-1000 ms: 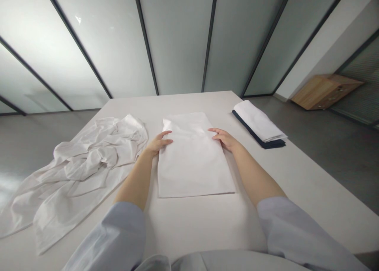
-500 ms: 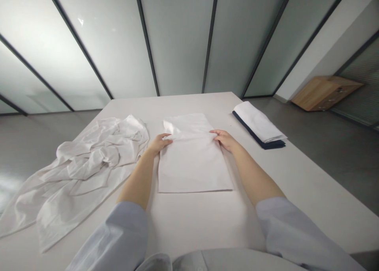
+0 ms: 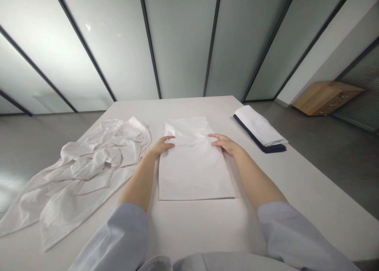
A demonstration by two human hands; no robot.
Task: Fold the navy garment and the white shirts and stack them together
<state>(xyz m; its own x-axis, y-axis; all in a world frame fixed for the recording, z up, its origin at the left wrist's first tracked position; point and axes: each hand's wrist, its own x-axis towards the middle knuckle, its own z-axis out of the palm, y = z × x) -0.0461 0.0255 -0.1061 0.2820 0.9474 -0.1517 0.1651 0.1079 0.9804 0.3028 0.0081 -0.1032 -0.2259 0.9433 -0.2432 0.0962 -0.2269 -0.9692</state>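
Observation:
A white cloth (image 3: pixel 195 172), folded into a rectangle, lies flat before me, with slight wrinkles between my hands. My left hand (image 3: pixel 162 145) rests on its left edge, thumb and fingers apart on the top layer. On the opposite edge lies my right hand (image 3: pixel 226 143), its thumb and index finger stretched out and spread over the fabric. Neither hand's other fingers show fully.
A crumpled white cloth (image 3: pixel 97 160) spreads over the left of the white table (image 3: pixel 204 227) and its left edge. Toward the right edge, a folded white cloth (image 3: pixel 260 125) lies on a dark navy one (image 3: pixel 274 148). A wooden cabinet (image 3: pixel 322 98) stands beyond, at right.
The raised fold at the far left of the cloth has flattened and the wrinkles have eased. My hands now lie over the edges, a little further inward. The view has tilted slightly.

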